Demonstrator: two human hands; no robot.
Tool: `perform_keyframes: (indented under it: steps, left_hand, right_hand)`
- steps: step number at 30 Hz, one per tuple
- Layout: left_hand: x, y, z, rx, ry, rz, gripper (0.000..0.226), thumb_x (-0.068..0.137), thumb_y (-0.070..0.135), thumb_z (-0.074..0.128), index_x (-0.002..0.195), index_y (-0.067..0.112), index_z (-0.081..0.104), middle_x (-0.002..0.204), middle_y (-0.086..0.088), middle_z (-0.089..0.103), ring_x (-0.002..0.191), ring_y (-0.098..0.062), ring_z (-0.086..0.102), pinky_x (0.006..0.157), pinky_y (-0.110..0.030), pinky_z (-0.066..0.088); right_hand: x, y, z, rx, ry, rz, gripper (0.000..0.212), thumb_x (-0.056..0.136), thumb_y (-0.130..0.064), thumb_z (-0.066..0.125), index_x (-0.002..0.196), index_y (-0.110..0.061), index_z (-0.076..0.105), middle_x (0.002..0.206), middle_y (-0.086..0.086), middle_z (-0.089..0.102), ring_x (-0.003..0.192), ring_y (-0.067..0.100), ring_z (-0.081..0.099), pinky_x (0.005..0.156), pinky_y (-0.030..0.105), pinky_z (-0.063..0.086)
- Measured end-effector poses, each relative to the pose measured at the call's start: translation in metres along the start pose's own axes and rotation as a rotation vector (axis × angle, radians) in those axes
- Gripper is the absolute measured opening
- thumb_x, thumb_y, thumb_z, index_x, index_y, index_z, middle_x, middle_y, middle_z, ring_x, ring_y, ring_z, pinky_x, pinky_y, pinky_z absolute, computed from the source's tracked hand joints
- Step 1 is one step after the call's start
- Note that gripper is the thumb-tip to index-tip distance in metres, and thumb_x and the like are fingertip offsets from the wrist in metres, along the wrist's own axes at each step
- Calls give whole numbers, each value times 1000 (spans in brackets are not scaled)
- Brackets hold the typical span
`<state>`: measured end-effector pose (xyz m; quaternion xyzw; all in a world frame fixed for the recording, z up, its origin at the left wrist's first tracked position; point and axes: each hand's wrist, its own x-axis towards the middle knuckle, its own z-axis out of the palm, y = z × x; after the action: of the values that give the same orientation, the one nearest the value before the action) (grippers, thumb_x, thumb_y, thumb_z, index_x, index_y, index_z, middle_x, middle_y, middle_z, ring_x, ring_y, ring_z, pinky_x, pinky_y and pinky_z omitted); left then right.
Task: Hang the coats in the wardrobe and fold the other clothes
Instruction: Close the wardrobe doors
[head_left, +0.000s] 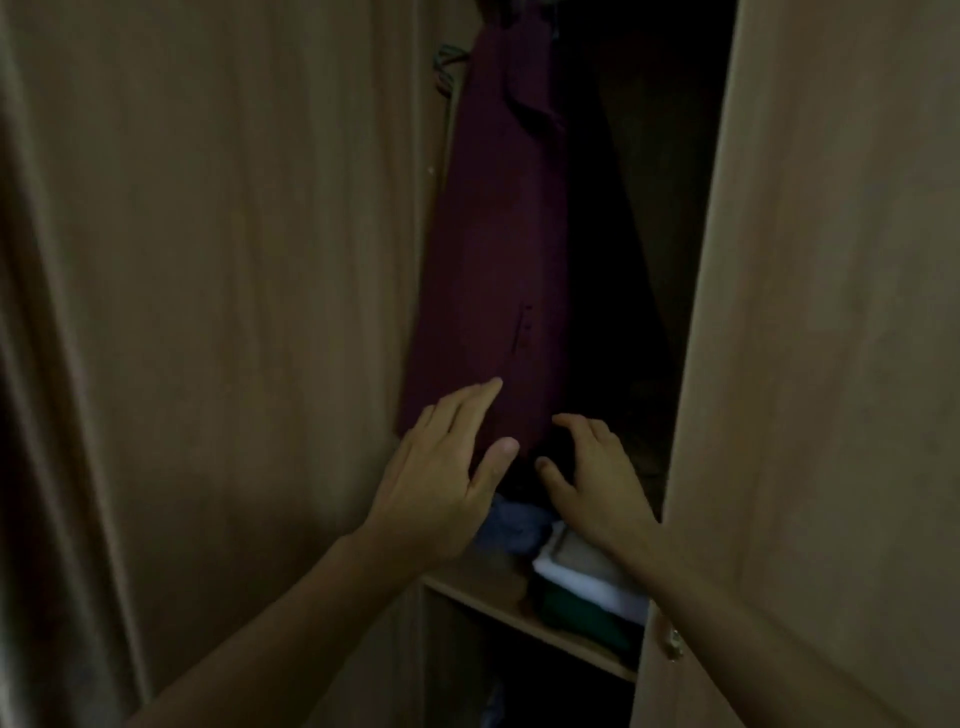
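A dark maroon coat (493, 249) hangs inside the open wardrobe, its hem reaching down to my hands. My left hand (441, 467) lies flat against the coat's lower left edge, fingers apart and holding nothing. My right hand (592, 478) hovers by the coat's lower right corner, fingers curled loosely around a dark fold there; whether it grips the cloth is unclear. To the right of the coat hangs something black, too dark to make out.
A wooden shelf (483, 587) below carries a blue bundle (514, 525) and a folded stack (587, 577) of white and green clothes. The wardrobe's side panel (218, 312) stands left, and the open door (831, 338) with a small knob (672, 642) stands right.
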<state>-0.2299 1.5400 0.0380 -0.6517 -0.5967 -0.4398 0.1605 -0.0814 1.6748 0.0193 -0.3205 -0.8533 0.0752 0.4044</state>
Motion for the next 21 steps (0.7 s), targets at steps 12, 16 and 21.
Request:
perform_keyframes:
  steps: [12, 16, 21]
  left_hand:
    - [-41, -52, -179, 229, 391, 29, 58, 97, 45, 44, 144, 11, 43, 143, -12, 51, 132, -26, 47, 112, -44, 37]
    - [-47, -72, -221, 204, 610, 64, 68, 91, 37, 54, 147, 6, 32, 147, -16, 41, 137, -27, 38, 115, -26, 25]
    - [-38, -102, -226, 75, 457, -145, 98, 89, 36, 64, 157, 14, -3, 164, -9, 5, 151, -22, 8, 121, -22, -1]
  right_hand:
    - [18, -160, 50, 19, -60, -115, 54, 97, -43, 54, 143, -18, 41, 140, 7, 45, 122, 22, 43, 103, 42, 41]
    - [15, -196, 69, 45, -39, -93, 51, 97, -40, 55, 142, -22, 40, 139, 5, 45, 122, 18, 42, 97, 30, 37]
    - [-3, -217, 78, -22, -67, -52, 51, 98, -41, 53, 143, -20, 41, 139, 4, 44, 120, 17, 42, 97, 28, 38]
